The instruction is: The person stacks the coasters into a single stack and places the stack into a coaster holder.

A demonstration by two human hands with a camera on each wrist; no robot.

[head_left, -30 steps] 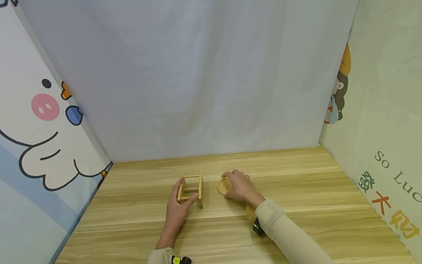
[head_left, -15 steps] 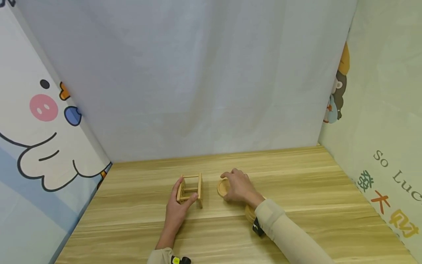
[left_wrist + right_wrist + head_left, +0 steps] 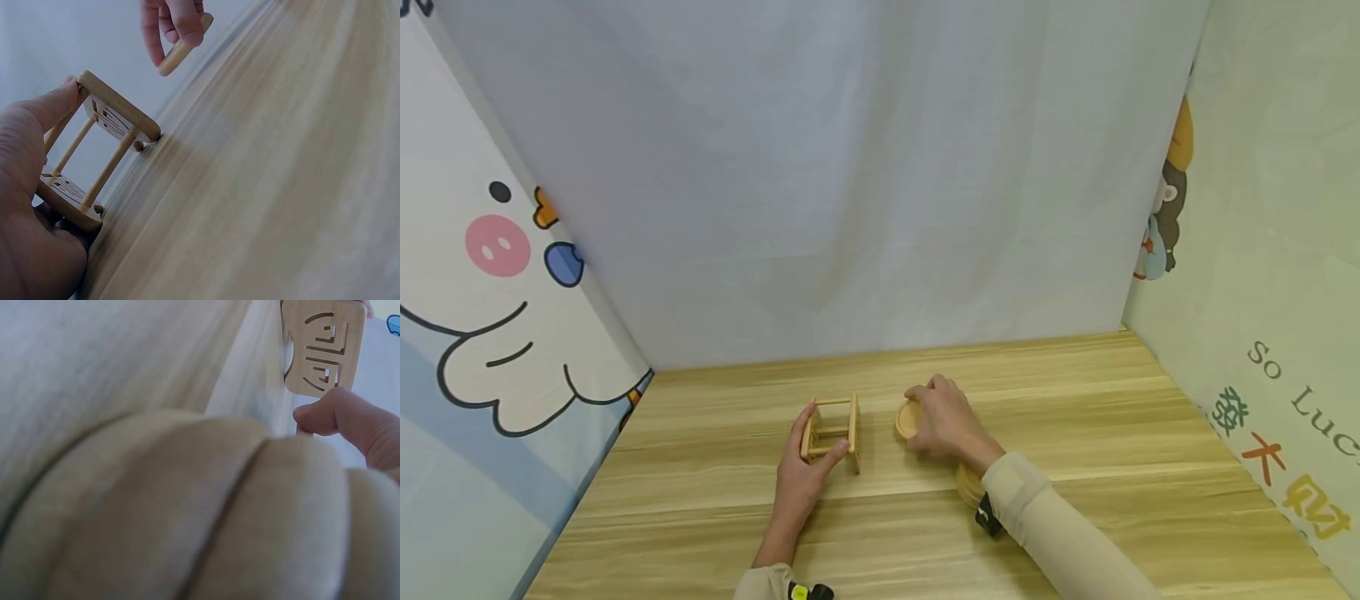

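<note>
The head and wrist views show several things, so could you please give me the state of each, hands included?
Wooden rack: standing on the table, no disc inside.
Single disc: held off the table.
Stacked discs: partly hidden by the right sleeve.
Left hand: gripping the wooden rack.
Right hand: pinching the single disc.

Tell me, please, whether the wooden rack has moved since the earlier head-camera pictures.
No; the wooden rack, held by the left hand, shows no visible shift against the plank lines of the tabletop.
</note>
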